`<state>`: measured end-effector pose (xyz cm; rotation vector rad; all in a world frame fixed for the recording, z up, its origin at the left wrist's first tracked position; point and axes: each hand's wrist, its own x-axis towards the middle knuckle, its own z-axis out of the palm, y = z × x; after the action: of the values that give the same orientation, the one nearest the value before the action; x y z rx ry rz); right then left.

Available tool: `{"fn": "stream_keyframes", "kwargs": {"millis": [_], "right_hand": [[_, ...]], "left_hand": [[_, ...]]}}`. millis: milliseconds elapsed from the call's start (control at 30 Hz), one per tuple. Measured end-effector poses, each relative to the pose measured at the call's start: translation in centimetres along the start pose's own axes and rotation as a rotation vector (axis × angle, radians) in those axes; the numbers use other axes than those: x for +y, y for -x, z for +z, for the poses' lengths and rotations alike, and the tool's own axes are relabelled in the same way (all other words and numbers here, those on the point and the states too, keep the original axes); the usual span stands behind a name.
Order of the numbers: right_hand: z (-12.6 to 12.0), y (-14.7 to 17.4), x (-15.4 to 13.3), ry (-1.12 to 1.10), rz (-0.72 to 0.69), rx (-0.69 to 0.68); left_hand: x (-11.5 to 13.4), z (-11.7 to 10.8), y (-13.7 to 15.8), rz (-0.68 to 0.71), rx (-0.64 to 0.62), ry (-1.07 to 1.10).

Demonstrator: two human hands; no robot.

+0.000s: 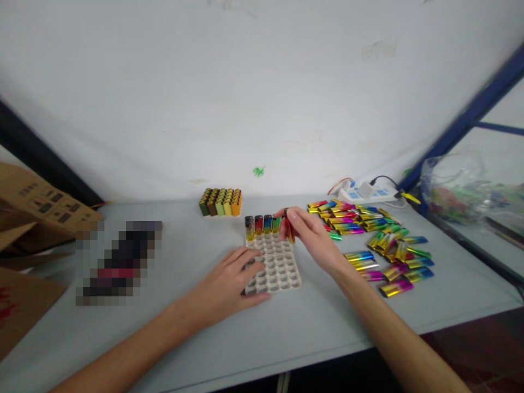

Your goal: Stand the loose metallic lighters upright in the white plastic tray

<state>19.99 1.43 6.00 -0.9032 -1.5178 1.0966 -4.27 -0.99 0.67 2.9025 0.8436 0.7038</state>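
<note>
A pale tray with rows of oval holes lies on the table before me. Several lighters with black tops and coloured bodies stand upright along its far row. My right hand pinches a red and gold lighter by its top at the far right corner of the tray. Whether that lighter's lower end sits in a hole I cannot tell. My left hand rests on the tray's left side, fingers stretched over the holes and thumb along the near edge.
Many shiny metallic lighter sleeves or bodies lie loose at the right. A block of upright lighters stands near the wall. Behind the loose pile is a power strip. Cardboard boxes and a blurred-out dark object are at the left.
</note>
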Motion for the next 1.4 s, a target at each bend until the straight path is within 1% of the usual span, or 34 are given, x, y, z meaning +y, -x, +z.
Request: {"fn": "stream_keyframes", "kwargs": {"millis": [67, 133, 200, 267, 400, 567, 767, 867, 967, 1033, 1100, 1133, 1167, 1267, 1300, 1367, 1400], "right_hand": [[-0.3, -0.2, -0.2, 0.120, -0.096, 0.061], [-0.4, -0.6, -0.4, 0.294, -0.207, 0.120], [-0.3, -1.0, -0.5, 0.489, -0.286, 0.125], [0.2, -1.4, -0.5, 0.626, -0.303, 0.087], [1.2, -2.1, 0.4, 0.759, -0.284, -0.017], [1.5, -2.5, 1.5, 0.842, -0.245, -0.109], [1.1, -3.5, 1.2, 0.928, -0.207, -0.222], [1.5, -3.4, 1.1, 0.894, -0.194, -0.196], [1.3, -2.8, 0.8, 0.826, -0.207, -0.092], [0.1, -2.2, 0.4, 0.823, -0.232, -0.020], [-2.2, -1.6, 0.0, 0.857, -0.233, 0.024], [-3.7, -1.1, -0.2, 0.882, -0.216, 0.023], [-5.3, -0.6, -0.3, 0.908, -0.198, 0.016], [-10.2, 1.2, 0.2, 1.051, -0.150, -0.120], [-11.5, 1.9, 0.6, 1.109, -0.134, -0.140], [-13.5, 3.3, 1.6, 1.198, -0.091, -0.146], [-14.1, 3.9, 2.2, 1.228, -0.074, -0.141]], "left_hand": [[0.0, 0.0, 0.0, -0.005, -0.011, 0.000], [0.0, 0.1, 0.0, -0.014, -0.028, 0.001], [0.0, 0.1, 0.0, -0.025, -0.036, 0.005], [0.1, 0.1, -0.1, -0.033, -0.031, 0.006], [0.3, 0.1, -0.1, -0.034, -0.024, 0.000], [0.5, 0.0, -0.2, -0.038, -0.039, -0.001], [0.6, -0.1, -0.2, -0.050, -0.049, -0.008], [0.6, -0.1, -0.2, -0.046, -0.057, -0.021], [0.4, 0.0, -0.1, -0.037, -0.040, -0.010], [0.1, 0.1, 0.0, -0.031, -0.020, 0.002], [-0.1, 0.2, 0.0, -0.024, -0.003, 0.015], [-0.3, 0.3, 0.1, -0.021, 0.006, 0.021], [-0.3, 0.3, 0.1, -0.017, 0.012, 0.026], [-0.5, 0.4, 0.2, -0.018, 0.010, 0.033], [-0.5, 0.5, 0.2, -0.019, 0.008, 0.032], [-0.6, 0.6, 0.2, -0.024, 0.009, 0.030], [-0.6, 0.6, 0.2, -0.026, 0.013, 0.029]]}}
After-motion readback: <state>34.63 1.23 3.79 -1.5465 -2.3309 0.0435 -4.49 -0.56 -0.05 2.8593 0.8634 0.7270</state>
